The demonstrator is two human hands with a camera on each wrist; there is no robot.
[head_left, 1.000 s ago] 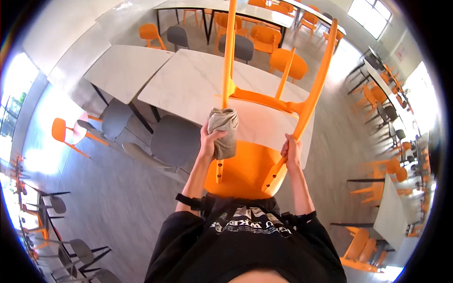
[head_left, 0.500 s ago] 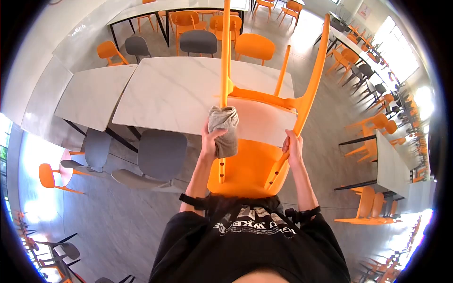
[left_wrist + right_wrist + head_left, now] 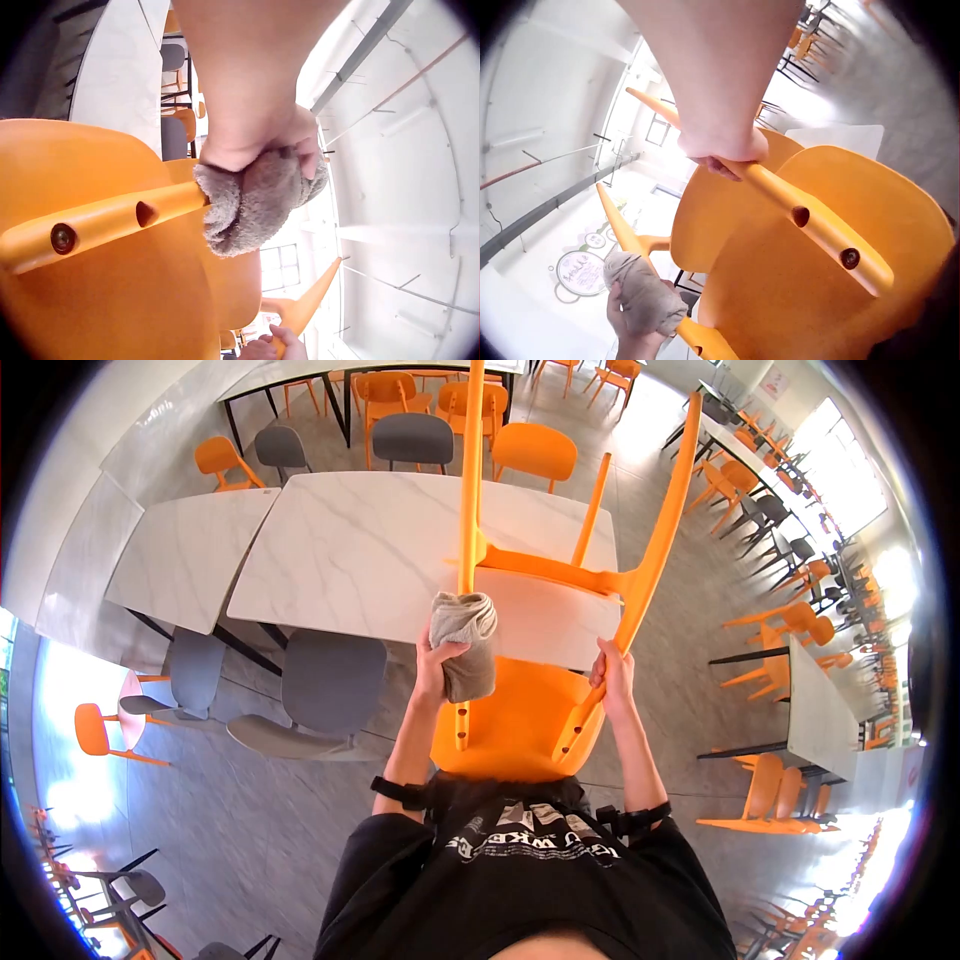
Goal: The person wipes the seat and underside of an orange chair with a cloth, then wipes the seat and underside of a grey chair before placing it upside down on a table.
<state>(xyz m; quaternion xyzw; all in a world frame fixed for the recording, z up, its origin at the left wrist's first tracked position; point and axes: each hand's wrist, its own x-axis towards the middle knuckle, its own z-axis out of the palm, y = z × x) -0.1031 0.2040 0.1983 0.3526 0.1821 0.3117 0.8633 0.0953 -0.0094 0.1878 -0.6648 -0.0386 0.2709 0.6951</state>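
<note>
Gripping the chair leg [image 3: 465, 510] through a cloth [image 3: 463, 640].

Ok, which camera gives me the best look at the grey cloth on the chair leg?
The left wrist view: the grey cloth fills mid-frame, bunched round the orange chair leg under the left hand. The head view shows it smaller, from above; the right wrist view shows it small, near the bottom edge.

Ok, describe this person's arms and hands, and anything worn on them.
The left hand and right hand are bare. The forearms are uncovered, with a black left strap and right strap near the elbows. The black T-shirt has short sleeves and white lettering.
</note>
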